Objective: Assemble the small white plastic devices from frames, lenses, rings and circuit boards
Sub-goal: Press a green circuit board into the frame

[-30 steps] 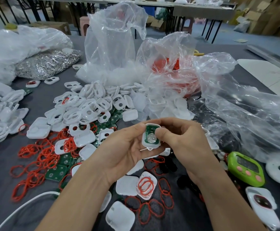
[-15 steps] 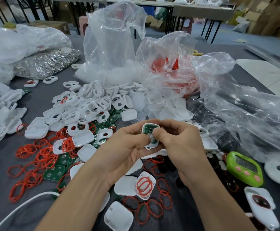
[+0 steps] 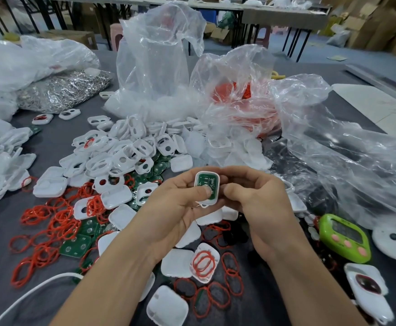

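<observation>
Fingers of both hands close around one small white frame (image 3: 207,188) held above the table, its open side turned up so the green circuit board (image 3: 207,183) seated inside it shows. On the left hand (image 3: 177,208), the thumb (image 3: 203,192) presses flat on the lower part of the board while the other fingers curl under and behind the frame. On the right hand (image 3: 260,203), the thumb sits just beside the frame's right edge and the curled fingers wrap over its top; whether that thumb touches the frame cannot be told. Below the fingers, on the dark table (image 3: 8,285), lie white covers (image 3: 167,305) and loose red rings (image 3: 218,295), one open shell (image 3: 204,262) holding several rings. Left of the fingers spread more red rings, bare green boards (image 3: 75,248) and a heap of white frames (image 3: 112,156). Beyond the fingers stand clear plastic bags (image 3: 159,57), one with red parts inside. Right of the fingers, near the table edge, lies a green timer (image 3: 344,235).
</observation>
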Tool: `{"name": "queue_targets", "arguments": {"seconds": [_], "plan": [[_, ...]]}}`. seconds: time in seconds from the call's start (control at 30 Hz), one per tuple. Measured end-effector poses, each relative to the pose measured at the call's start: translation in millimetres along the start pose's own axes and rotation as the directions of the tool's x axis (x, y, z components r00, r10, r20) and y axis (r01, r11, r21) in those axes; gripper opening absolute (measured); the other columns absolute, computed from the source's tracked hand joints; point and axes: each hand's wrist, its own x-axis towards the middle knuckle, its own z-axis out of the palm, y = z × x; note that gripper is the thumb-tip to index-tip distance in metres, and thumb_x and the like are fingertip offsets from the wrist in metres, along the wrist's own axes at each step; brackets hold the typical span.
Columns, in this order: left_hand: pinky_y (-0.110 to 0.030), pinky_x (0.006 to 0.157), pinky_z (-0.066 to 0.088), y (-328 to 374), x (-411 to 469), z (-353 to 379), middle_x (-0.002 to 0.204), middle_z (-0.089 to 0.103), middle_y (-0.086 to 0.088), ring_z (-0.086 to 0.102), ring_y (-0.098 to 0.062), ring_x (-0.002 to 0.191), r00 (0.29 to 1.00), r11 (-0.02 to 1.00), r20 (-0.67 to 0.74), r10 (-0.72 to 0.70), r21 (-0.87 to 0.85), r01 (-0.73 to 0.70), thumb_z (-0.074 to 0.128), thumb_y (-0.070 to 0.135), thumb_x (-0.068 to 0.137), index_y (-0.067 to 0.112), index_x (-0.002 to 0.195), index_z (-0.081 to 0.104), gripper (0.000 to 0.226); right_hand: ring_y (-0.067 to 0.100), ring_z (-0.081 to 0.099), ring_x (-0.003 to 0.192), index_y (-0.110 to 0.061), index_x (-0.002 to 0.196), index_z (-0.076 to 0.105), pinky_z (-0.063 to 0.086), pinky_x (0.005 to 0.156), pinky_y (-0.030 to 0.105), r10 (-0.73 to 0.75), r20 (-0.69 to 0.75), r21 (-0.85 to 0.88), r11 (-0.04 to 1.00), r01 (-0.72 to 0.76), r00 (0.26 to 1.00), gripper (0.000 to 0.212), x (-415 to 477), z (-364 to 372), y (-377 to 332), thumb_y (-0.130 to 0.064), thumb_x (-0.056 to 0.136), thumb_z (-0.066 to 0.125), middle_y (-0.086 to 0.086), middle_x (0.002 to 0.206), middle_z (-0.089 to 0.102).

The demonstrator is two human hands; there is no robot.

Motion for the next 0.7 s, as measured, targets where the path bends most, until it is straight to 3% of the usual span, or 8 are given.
{"name": "queue_targets", "arguments": {"seconds": [0.17,0.37,0.7], "plan": [[-0.032,0.077,0.061,0.7,-1.2,0.3,0.114,0.075,-0.018,0.075,-0.024,0.103,1.0,1.0,-0.023,-0.001,0.02,0.002,0.052,-0.015,0.093,0.006,0.102,0.08,0.037,0.026,0.078,0.075,-0.009,0.086,0.078,0.061,0.067,0.028,-0.067,-0.077,-0.02,0.998,0.066,0.995,0.031,3.0,-2.8,0.0,0.017,0.085,0.06,0.011,0.082,0.079],[-0.03,0.072,0.061,-1.6,-3.6,2.6,0.103,0.077,-0.018,0.077,-0.024,0.093,0.997,0.996,-0.068,0.042,0.085,-0.036,0.058,-0.016,0.091,0.006,0.102,0.076,0.03,0.034,0.077,0.083,-0.013,0.085,0.08,0.064,0.084,0.045,-0.074,-0.096,-0.067,0.995,0.068,0.993,0.03,3.1,-3.6,0.0,0.013,0.086,0.064,0.009,0.086,0.079],[-0.029,0.071,0.062,-0.6,-3.9,3.8,0.098,0.078,-0.017,0.078,-0.022,0.091,0.996,0.989,-0.067,0.054,0.14,-0.044,0.053,-0.018,0.091,0.004,0.104,0.072,0.031,0.031,0.078,0.081,-0.014,0.083,0.08,0.064,0.081,0.04,-0.073,-0.077,-0.073,0.995,0.067,0.994,0.03,2.8,-3.4,-1.1,0.011,0.087,0.064,0.007,0.086,0.079]]}}
